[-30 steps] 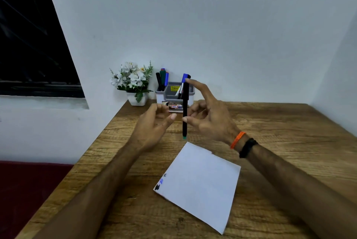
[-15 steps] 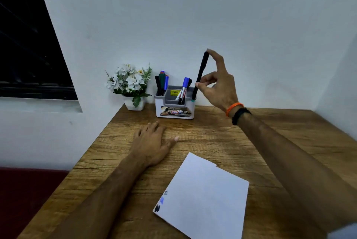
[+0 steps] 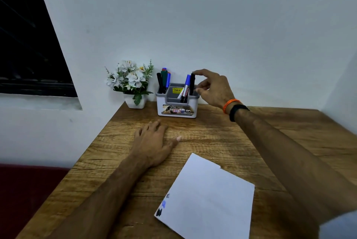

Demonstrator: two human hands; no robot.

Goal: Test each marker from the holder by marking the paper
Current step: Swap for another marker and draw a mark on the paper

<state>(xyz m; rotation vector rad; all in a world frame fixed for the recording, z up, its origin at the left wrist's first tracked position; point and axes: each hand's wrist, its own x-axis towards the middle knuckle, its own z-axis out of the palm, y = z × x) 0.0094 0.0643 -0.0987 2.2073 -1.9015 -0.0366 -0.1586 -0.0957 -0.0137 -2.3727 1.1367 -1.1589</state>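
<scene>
The right hand [image 3: 211, 89] pinches the black marker [image 3: 192, 84] upright in the holder [image 3: 176, 107] at the counter's far edge, apparently returning it, while the left hand [image 3: 154, 142] rests flat with its fingers loosely apart; the next move calls for choosing an untested marker.

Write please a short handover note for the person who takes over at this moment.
Right hand: pinches the black marker, standing in the holder, right compartment.
Left hand: flat on the table, holds nothing.
Paper: near the front, a few marks at its lower left corner.
Left: which markers are untested cannot be told; take the next one from the holder.
</scene>
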